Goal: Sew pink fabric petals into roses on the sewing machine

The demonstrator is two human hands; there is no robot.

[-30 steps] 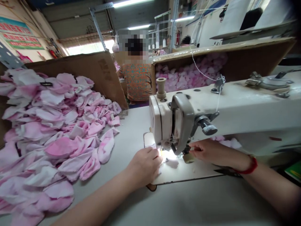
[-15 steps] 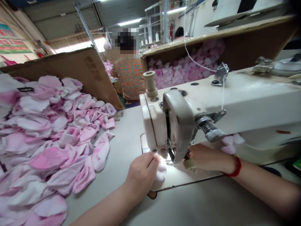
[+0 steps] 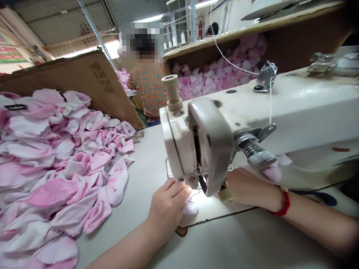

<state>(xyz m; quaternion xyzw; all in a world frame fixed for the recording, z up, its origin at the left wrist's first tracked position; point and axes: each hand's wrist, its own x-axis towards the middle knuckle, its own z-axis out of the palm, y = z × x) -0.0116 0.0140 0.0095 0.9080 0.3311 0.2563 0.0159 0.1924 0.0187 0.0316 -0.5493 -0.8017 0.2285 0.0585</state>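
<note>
A white sewing machine [image 3: 280, 108] stands in front of me, its lamp lighting the needle area. My left hand [image 3: 169, 201] is closed on a small pale pink fabric piece [image 3: 190, 207] at the left of the needle. The piece lies on the machine bed, partly covered by my fingers. My right hand [image 3: 242, 186], with a red bracelet [image 3: 284, 201] at the wrist, reaches under the machine arm. Its fingers are hidden behind the machine head, so what they hold does not show. White thread [image 3: 270, 101] runs down to the tension knob [image 3: 259, 157].
A large heap of pink and white fabric pieces [image 3: 67, 190] covers the table's left side, against a cardboard sheet [image 3: 112, 86]. Behind the machine a cardboard box [image 3: 294, 41] holds many small pink pieces [image 3: 207, 76]. Small pieces [image 3: 273, 172] lie under the arm. A person [image 3: 151, 89] sits ahead.
The view has shifted slightly, so the machine looks a little nearer. My left hand has turned a little and lies flatter over the fabric piece. My right hand stays behind the machine head.
</note>
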